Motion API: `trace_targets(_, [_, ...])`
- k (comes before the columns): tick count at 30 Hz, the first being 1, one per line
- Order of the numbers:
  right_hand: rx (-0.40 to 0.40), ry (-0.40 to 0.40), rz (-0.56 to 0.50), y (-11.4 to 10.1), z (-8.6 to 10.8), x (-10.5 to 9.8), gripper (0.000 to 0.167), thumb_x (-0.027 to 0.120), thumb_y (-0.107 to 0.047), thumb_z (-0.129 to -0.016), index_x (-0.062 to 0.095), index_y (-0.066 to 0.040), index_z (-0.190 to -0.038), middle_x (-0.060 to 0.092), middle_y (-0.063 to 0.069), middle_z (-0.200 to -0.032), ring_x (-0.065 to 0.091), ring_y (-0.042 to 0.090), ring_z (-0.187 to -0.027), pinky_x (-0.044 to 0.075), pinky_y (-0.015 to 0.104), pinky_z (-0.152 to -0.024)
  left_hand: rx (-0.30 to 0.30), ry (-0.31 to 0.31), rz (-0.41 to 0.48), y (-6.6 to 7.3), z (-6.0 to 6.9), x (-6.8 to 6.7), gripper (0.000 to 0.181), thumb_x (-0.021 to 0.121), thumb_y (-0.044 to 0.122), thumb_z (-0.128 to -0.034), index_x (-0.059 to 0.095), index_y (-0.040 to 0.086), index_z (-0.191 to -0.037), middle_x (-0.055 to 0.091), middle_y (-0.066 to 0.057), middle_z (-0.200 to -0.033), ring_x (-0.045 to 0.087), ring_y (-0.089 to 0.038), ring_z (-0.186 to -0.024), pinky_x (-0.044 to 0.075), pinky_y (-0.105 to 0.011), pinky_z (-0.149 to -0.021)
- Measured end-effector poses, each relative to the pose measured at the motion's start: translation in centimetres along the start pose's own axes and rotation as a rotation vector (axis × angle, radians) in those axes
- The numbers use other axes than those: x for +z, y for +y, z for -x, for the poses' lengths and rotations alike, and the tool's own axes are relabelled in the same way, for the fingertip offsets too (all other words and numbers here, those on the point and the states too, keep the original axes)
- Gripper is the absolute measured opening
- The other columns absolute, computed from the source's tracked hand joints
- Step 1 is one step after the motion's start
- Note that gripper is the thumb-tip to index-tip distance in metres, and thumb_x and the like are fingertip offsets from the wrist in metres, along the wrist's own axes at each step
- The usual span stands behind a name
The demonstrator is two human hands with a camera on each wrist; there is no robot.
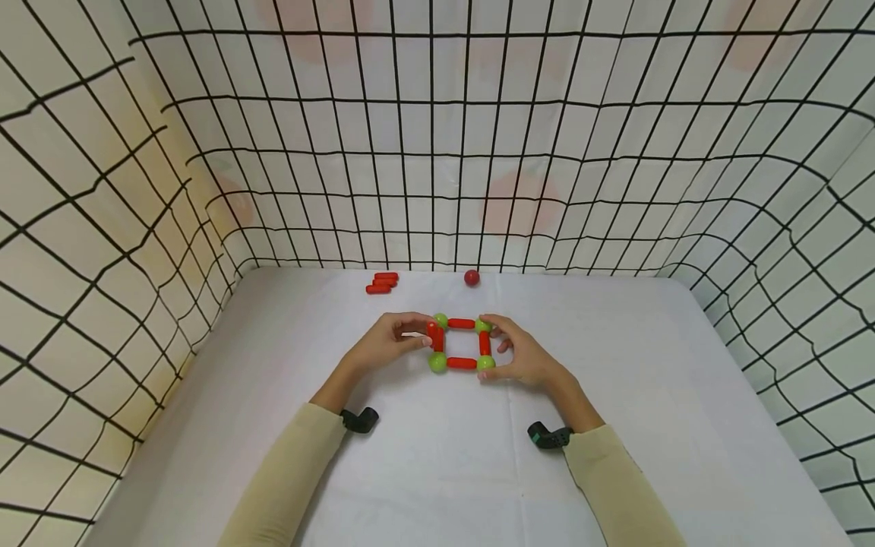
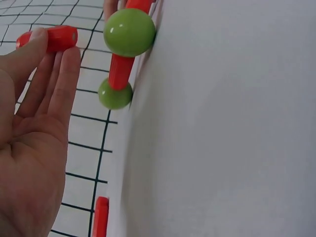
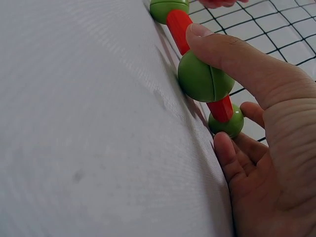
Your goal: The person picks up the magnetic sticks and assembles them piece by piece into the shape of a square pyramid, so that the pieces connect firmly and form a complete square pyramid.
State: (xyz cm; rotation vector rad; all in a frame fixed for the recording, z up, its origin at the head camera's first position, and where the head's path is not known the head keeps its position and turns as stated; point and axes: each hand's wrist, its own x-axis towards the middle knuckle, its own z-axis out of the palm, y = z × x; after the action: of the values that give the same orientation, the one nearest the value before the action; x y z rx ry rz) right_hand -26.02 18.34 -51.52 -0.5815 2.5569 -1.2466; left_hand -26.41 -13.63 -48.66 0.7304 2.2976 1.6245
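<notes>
A square frame of red rods and green balls lies flat on the white cloth, with a green ball [image 1: 438, 362] at each corner and a red rod [image 1: 462, 363] along each side. Between thumb and fingertips, my left hand [image 1: 390, 339] pinches a loose red rod [image 2: 61, 39] above the frame's left side. My right hand [image 1: 525, 355] spans the right side, its thumb on the near right ball [image 3: 205, 76] and its fingers at the far right ball [image 3: 228, 121]. In the head view, the held rod partly covers the frame's left rod.
Several loose red rods [image 1: 378, 289] lie together at the back left of the cloth. A red ball [image 1: 472, 278] rests near the back edge. Black wire mesh [image 1: 437, 156] rises behind and along both sides. Each wrist wears a dark strap-mounted device [image 1: 360, 420].
</notes>
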Motion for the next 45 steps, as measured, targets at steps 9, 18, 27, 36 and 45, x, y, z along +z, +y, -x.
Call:
trace_targets(9, [-0.008, 0.008, -0.002, 0.2, -0.1, 0.0, 0.104, 0.094, -0.042, -0.071, 0.036, -0.033, -0.157, 0.051, 0.006, -0.138, 0.055, 0.027, -0.111, 0.054, 0.038, -0.092, -0.026, -0.086, -0.033, -0.3, -0.1, 0.8, 0.037, 0.073, 0.015, -0.0964, 0.069, 0.014, -0.133, 0.07, -0.003, -0.132, 0.064, -0.022, -0.127, 0.055, -0.034, -0.105])
trace_targets(18, [-0.006, 0.049, -0.062, 0.2, -0.2, -0.1, 0.084, 0.095, -0.036, -0.073, 0.048, -0.02, -0.14, 0.055, 0.005, -0.13, 0.059, 0.024, -0.108, 0.056, 0.039, -0.097, 0.044, -0.091, -0.021, -0.5, 0.0, 1.1, 0.041, 0.069, 0.008, -0.0983, 0.063, 0.006, -0.139, 0.067, -0.008, -0.136, 0.064, -0.025, -0.127, 0.054, -0.034, -0.105])
trace_targets(27, [-0.103, 0.089, -0.104, 0.9, -0.4, 0.0, 0.036, 0.077, -0.01, -0.091, 0.061, -0.016, -0.122, 0.066, 0.005, -0.115, 0.061, 0.021, -0.101, 0.053, 0.026, -0.088, 0.085, 0.103, -0.366, -1.2, -0.4, 0.8, 0.042, 0.07, 0.007, -0.0945, 0.067, 0.014, -0.136, 0.057, -0.004, -0.146, 0.05, -0.025, -0.14, 0.041, -0.05, -0.119])
trace_targets(36, [-0.003, 0.119, -0.162, 0.3, -0.5, -0.2, 0.067, 0.081, -0.014, -0.089, 0.044, -0.012, -0.146, 0.054, 0.01, -0.144, 0.06, 0.028, -0.125, 0.056, 0.035, -0.102, 0.021, 0.133, -0.373, -1.6, -0.3, 0.9, 0.029, 0.076, 0.006, -0.0909, 0.076, 0.014, -0.119, 0.068, -0.004, -0.123, 0.066, -0.018, -0.106, 0.059, -0.033, -0.096])
trace_targets(45, [0.011, -0.013, -0.032, -0.3, 0.0, -0.1, 0.116, 0.093, -0.044, -0.073, 0.021, -0.03, -0.163, 0.028, 0.001, -0.168, 0.05, 0.037, -0.139, 0.044, 0.058, -0.114, 0.038, 0.041, -0.336, -0.9, -0.5, 2.2, 0.033, 0.09, 0.029, -0.0804, 0.074, 0.019, -0.108, 0.066, 0.004, -0.101, 0.064, -0.012, -0.087, 0.059, -0.023, -0.08])
